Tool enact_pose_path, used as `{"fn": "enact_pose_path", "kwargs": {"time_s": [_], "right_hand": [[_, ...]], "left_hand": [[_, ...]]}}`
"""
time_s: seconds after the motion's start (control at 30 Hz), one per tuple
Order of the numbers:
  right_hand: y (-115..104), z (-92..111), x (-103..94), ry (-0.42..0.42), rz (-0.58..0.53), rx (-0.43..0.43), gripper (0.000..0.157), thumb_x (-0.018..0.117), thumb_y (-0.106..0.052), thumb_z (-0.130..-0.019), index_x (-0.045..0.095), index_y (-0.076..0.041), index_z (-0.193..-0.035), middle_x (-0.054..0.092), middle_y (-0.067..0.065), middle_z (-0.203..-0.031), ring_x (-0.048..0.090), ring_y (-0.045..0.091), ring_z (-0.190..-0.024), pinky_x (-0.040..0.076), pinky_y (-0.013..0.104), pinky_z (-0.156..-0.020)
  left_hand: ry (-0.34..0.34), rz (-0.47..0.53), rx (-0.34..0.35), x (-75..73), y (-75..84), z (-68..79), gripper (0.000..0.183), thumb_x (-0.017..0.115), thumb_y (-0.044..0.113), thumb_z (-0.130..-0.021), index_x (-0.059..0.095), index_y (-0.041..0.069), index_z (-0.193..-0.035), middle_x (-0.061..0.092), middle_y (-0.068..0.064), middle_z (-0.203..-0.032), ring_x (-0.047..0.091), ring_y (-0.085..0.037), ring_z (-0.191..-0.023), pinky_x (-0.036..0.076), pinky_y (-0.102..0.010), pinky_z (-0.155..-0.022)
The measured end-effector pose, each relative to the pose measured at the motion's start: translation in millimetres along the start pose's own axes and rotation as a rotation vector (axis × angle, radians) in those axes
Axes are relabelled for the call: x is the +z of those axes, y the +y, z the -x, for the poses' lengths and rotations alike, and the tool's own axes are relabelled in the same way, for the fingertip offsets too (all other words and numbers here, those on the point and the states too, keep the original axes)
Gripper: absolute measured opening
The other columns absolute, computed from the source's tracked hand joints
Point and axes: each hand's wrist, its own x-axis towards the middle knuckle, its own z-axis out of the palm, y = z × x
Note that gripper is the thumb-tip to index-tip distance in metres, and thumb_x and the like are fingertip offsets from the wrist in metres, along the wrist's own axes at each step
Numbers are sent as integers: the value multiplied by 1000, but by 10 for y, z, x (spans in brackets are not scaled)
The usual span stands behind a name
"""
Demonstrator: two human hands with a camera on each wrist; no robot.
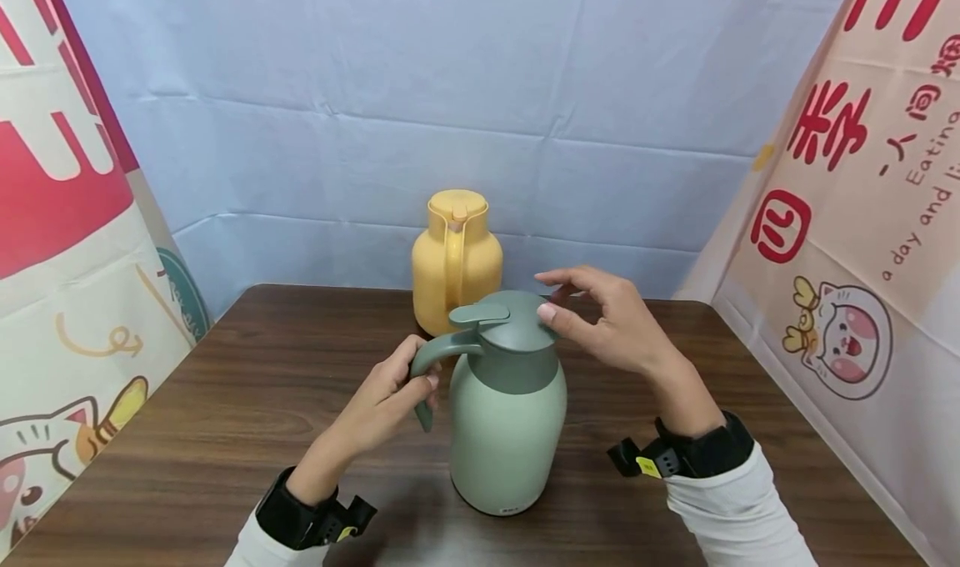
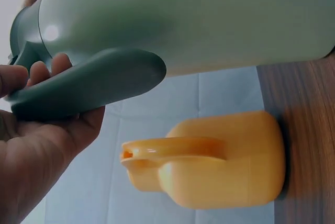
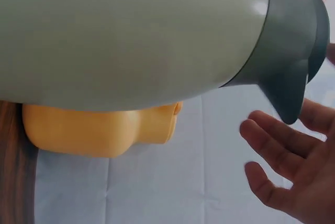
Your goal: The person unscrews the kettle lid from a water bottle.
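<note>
A pale green thermos jug (image 1: pixel 507 434) stands upright on the table, its dark green handle (image 2: pixel 94 80) turned to the left. My left hand (image 1: pixel 388 398) grips that handle, fingers curled round it, as the left wrist view shows. At the lid (image 1: pixel 517 323), my right hand (image 1: pixel 611 317) has its thumb at the right edge, with the other fingers spread and loosely bent beyond it. In the right wrist view those fingers (image 3: pixel 275 148) lie apart beside the dark green spout (image 3: pixel 290 93), holding nothing.
Behind the green jug stands a yellow jug (image 1: pixel 457 267), its handle facing me, near the back edge of the brown wooden table (image 1: pixel 300 367). A pale blue cloth (image 1: pixel 360 117) hangs behind the table. Printed cloths flank it, one on the left (image 1: pixel 67 242) and one on the right (image 1: pixel 840 242).
</note>
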Motion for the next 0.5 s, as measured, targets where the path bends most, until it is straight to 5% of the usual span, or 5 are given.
{"fn": "enact_pose_path", "kwargs": {"time_s": [0.23, 0.5], "right_hand": [[-149, -104, 21, -199, 48, -17, 53, 73, -33, -79, 57, -14, -126, 54, -1, -113, 50, 15, -99, 44, 37, -77], [-301, -209, 132, -218, 262, 3, 65, 70, -53, -74, 60, -11, -123, 49, 1, -103, 42, 17, -91, 36, 34, -69]], "left_hand": [[-45, 19, -47, -23, -65, 14, 15, 32, -7, -93, 38, 5, -100, 45, -10, -84, 51, -26, -72, 45, -35, -61], [-56, -13, -50, -21, -49, 15, 14, 32, -5, -93, 36, 6, -99, 44, -10, -85, 51, -24, -72, 45, -35, -61]]}}
